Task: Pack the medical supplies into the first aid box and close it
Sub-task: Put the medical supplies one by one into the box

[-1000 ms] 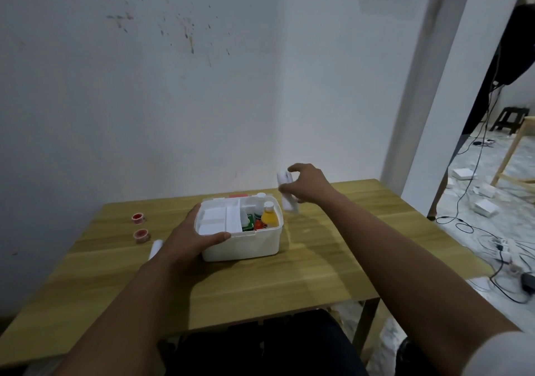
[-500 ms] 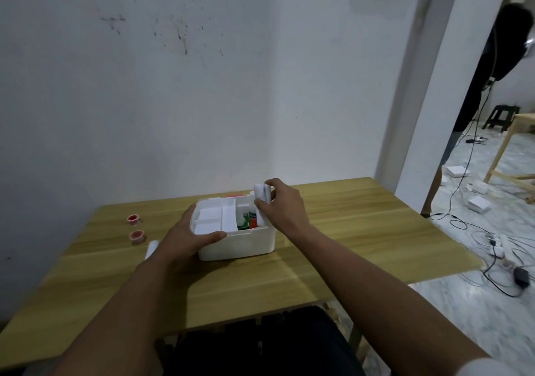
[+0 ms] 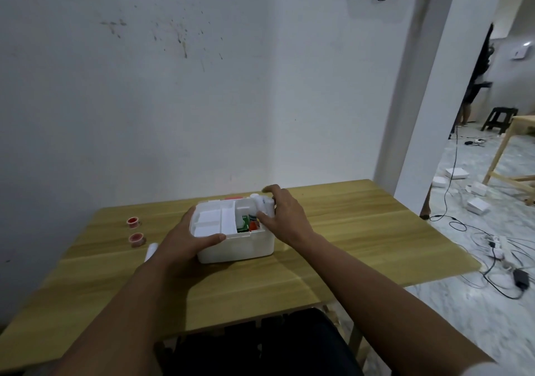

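Note:
A white first aid box (image 3: 240,248) stands open in the middle of the wooden table (image 3: 347,231). White trays fill its left half; green and red items show in the right half. My left hand (image 3: 188,239) grips the box's front left corner, thumb on the rim. My right hand (image 3: 282,217) holds a white bottle (image 3: 262,204) at the box's right rear, low inside the rim. Two small red-and-white tape rolls (image 3: 133,221) (image 3: 136,239) lie at the table's left. A white roll (image 3: 151,251) sits just left of my left wrist.
A white wall runs behind the table, with a pillar to the right. Beyond the pillar the floor holds cables, a power strip (image 3: 498,245) and small white boxes (image 3: 477,205). A black stool (image 3: 499,119) and a person stand far back.
My right hand has carried the white bottle leftward from beside the box to over it and down into the right compartment. My left hand has stayed on the box.

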Action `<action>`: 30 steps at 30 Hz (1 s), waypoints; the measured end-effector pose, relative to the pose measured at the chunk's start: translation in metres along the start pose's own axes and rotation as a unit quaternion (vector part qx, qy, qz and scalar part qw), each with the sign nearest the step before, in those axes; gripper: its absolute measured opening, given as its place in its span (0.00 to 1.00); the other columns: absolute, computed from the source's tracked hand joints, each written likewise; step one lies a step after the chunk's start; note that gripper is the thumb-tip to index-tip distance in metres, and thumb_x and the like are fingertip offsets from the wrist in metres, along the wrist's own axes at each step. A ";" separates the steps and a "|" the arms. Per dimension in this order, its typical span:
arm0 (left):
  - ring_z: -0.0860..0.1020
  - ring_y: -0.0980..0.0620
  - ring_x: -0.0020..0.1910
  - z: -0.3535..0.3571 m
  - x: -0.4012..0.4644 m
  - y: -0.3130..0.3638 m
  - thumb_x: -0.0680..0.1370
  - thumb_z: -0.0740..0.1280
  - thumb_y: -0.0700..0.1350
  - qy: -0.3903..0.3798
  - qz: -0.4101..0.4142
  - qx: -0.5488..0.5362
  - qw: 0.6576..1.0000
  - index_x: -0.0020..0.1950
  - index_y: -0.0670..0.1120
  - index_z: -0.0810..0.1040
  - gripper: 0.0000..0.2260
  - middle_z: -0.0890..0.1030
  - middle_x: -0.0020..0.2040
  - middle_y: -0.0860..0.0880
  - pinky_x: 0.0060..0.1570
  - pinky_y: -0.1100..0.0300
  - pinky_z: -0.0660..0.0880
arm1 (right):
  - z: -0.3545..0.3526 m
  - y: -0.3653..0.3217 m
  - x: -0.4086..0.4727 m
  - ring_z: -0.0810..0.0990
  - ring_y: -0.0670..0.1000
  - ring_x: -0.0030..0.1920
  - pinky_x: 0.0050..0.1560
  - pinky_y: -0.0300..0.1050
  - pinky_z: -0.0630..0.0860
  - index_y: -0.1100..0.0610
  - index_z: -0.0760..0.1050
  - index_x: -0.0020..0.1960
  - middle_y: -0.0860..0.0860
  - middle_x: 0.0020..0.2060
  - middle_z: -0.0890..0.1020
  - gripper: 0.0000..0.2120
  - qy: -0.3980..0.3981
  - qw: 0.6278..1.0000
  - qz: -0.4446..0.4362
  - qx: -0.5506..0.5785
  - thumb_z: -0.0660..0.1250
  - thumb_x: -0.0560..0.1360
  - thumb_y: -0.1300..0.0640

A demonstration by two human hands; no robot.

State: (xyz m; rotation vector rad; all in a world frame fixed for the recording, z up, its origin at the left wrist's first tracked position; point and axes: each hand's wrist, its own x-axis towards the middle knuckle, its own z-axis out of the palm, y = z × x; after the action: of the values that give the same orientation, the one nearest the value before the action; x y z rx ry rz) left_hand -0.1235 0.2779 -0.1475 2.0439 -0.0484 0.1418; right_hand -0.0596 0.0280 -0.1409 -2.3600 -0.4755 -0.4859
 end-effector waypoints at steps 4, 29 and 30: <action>0.70 0.54 0.62 0.000 -0.002 0.001 0.48 0.75 0.78 0.008 -0.002 0.003 1.000 0.59 0.76 0.61 0.43 0.68 0.57 0.72 0.45 0.65 0.72 | -0.001 0.000 -0.002 0.78 0.55 0.53 0.55 0.56 0.79 0.45 0.68 0.74 0.53 0.58 0.73 0.24 -0.023 0.996 -0.052 -0.075 0.65 0.80 0.46; 0.71 0.56 0.63 0.000 0.002 -0.006 0.60 0.81 0.65 0.006 -0.016 -0.014 1.000 0.67 0.69 0.62 0.41 0.69 0.58 0.71 0.54 0.58 0.72 | -0.012 0.022 0.005 0.76 0.46 0.60 0.60 0.52 0.78 0.46 0.74 0.68 0.46 0.62 0.76 0.35 -0.047 0.997 0.025 0.058 0.69 0.68 0.28; 0.71 0.56 0.62 0.000 0.002 -0.006 0.60 0.81 0.66 0.004 -0.019 -0.014 1.000 0.67 0.69 0.62 0.42 0.71 0.60 0.68 0.53 0.58 0.73 | -0.012 0.022 0.006 0.75 0.47 0.63 0.63 0.53 0.77 0.46 0.72 0.71 0.47 0.65 0.75 0.39 -0.065 0.995 0.036 0.065 0.71 0.66 0.27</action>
State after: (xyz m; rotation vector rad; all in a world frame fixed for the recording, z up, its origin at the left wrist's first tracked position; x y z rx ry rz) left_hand -0.1210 0.2809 -0.1526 2.0141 -0.0060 0.1250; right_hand -0.0468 0.0058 -0.1414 -2.2831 -0.4652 -0.2602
